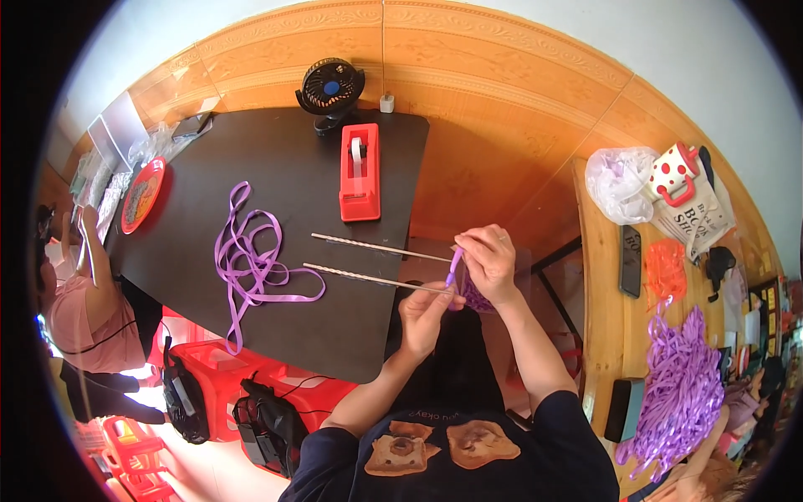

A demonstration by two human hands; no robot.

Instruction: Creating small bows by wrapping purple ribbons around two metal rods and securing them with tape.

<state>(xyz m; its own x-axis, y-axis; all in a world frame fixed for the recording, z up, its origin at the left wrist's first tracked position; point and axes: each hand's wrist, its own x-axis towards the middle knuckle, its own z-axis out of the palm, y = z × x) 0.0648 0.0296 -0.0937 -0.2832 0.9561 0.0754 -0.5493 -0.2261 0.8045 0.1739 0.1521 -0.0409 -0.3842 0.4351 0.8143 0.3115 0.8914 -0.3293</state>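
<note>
Two thin rods, the far rod (381,246) and the near rod (355,277), have twisted left ends and reach past the black table's right edge toward my hands. A purple ribbon (454,266) runs between my hands by the rods' right ends. My right hand (492,261) is closed, thumb and fingertips pinching the ribbon's upper part. Lower and to the left, my left hand (424,316) is closed at the near rod's tip, where the ribbon passes; its fingertips partly cover the ribbon. Below my right hand, more purple ribbon (475,297) lies in a clear container, partly hidden.
On the black table (335,335) lie a loose purple ribbon (251,259), a red tape dispenser (360,171), a fan (331,88) and a red plate (144,197). The wooden table (606,335) at right bears a ribbon heap (676,385), a phone (630,261) and a mug (674,174). Other people sit at both sides.
</note>
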